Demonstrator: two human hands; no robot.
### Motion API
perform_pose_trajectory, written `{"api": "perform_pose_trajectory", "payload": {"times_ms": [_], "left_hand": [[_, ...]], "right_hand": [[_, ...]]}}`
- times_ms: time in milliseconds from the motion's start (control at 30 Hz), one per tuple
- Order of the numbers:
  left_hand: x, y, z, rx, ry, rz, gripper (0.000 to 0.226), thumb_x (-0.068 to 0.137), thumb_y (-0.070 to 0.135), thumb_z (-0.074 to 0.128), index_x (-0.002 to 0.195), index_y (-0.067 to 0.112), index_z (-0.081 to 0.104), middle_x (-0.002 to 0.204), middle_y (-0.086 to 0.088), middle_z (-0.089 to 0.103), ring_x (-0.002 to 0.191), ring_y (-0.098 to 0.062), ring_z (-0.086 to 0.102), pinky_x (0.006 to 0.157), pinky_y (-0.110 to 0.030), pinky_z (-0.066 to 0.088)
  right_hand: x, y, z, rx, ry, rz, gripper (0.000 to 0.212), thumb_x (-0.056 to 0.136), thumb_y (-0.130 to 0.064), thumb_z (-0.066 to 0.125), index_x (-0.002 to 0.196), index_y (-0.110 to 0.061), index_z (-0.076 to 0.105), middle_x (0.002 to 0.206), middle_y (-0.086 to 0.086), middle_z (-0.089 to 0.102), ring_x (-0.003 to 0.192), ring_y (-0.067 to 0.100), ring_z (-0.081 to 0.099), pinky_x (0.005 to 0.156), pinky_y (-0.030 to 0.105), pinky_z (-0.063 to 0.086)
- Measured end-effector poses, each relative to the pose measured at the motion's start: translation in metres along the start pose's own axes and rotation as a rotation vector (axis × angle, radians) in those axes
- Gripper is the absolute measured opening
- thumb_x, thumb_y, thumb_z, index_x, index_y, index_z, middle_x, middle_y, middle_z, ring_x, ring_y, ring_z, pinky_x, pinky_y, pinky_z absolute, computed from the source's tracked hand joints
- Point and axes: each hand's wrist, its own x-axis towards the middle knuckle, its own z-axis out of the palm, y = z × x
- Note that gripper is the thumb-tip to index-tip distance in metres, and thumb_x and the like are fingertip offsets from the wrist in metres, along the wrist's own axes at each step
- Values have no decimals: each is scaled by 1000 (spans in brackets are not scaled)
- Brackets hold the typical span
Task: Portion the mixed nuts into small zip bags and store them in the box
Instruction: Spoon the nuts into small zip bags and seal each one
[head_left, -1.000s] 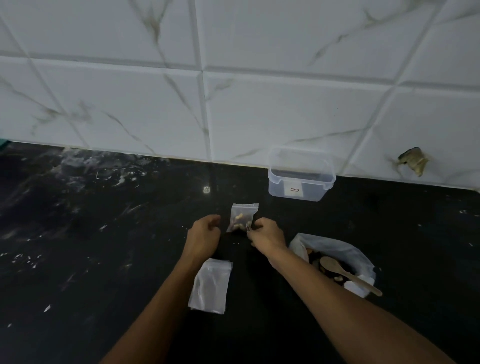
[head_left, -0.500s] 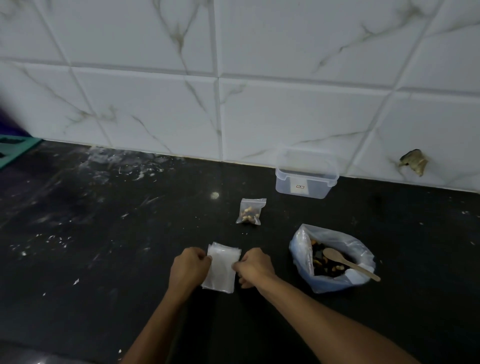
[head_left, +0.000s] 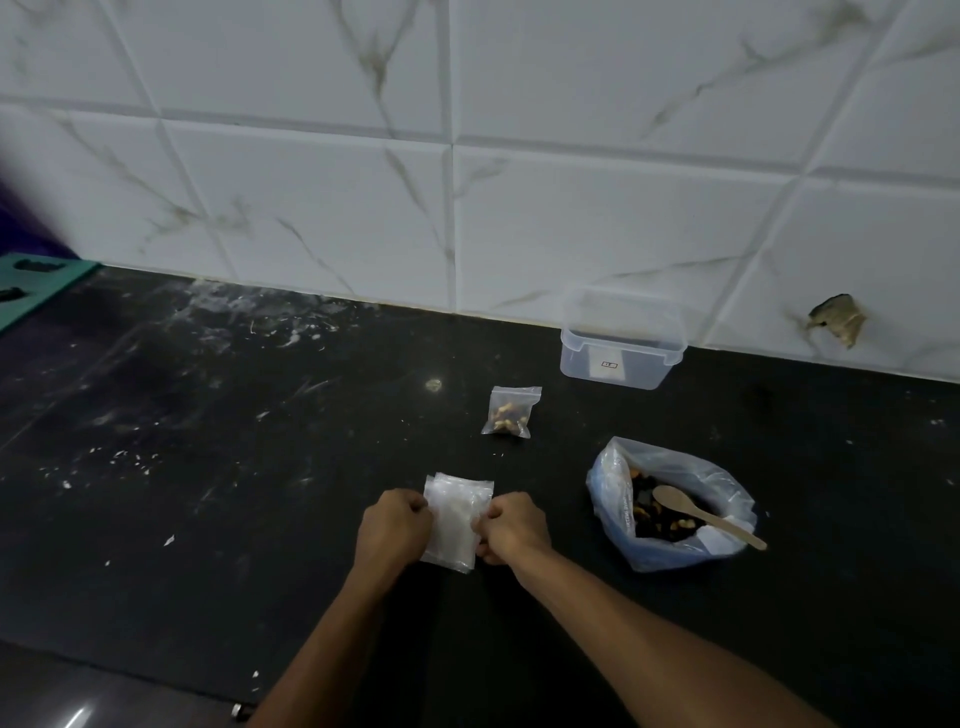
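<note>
Hands were busy at the pile of empty bags (head_left: 456, 519) on the black counter (head_left: 260, 519). The left hand (head_left: 395, 527) pinched the left edge of the pile, and the right hand (head_left: 514, 530) pinched the right edge, both with fingers curled tight on the plastic. It looked like the person was trying to peel one bag off the top.

One filled bag (head_left: 510, 411) lay flat further back, not in the box (head_left: 621, 345) yet. The box sat open by the wall. The big bag of nuts (head_left: 670, 506) stood near the right hand, with a wooden spoon (head_left: 701, 514) resting in it.

The thin bags could stick together, so two might come up at once. A quick elbow move could also bump the big bag and spill nuts, because its soft sides would not hold it up well.
</note>
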Motion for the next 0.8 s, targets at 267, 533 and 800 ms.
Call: {"api": "perform_pose_trajectory", "payload": {"times_ms": [267,533,800], "left_hand": [[-3,5,-2,-15,-3,-14,17,96,17,53,87,21,67,81,6,63,73,-9,63,61,-23,50],[-14,36,-11,-275,157,76,30,97,40,57,83,16,65,81,-10,69,69,-17,63,69,-35,54],[-16,95,-8,-556,-65,127,33,97,33,60,83,5,70,73,-6,66,70,-16,63,68,-31,55]], "right_hand": [[-7,0,0,-135,101,-118,15,88,-20,67,82,-25,54,94,1,68,82,15,69,73,33,60],[-22,-7,-32,42,46,-230,7,89,-17,66,87,-16,60,86,5,69,73,14,70,62,24,58],[-24,-2,-66,29,261,-427,14,90,-18,64,80,-21,55,75,0,65,67,11,66,61,31,59]]}}
